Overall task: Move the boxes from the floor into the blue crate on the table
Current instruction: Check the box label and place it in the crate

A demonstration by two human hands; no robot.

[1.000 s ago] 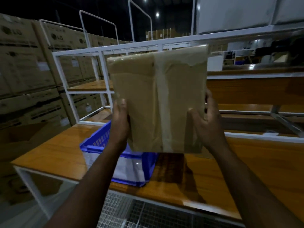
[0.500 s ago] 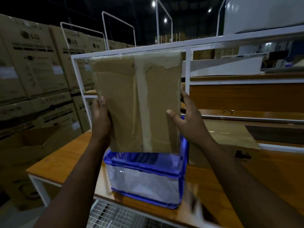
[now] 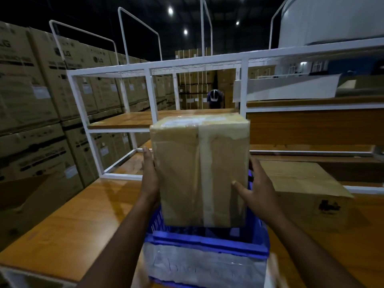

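Head view: my left hand [image 3: 150, 179] and right hand [image 3: 256, 192] press the box's [image 3: 199, 171] sides, lowering it upright into the blue crate [image 3: 207, 240]; next I let go once it seats.

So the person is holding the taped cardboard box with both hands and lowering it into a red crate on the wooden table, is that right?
Not quite: the crate is blue, not red, as the head view shows. The rest holds: the left hand and right hand grip the sides of the taped cardboard box, its bottom end dipping into the crate on the wooden table.
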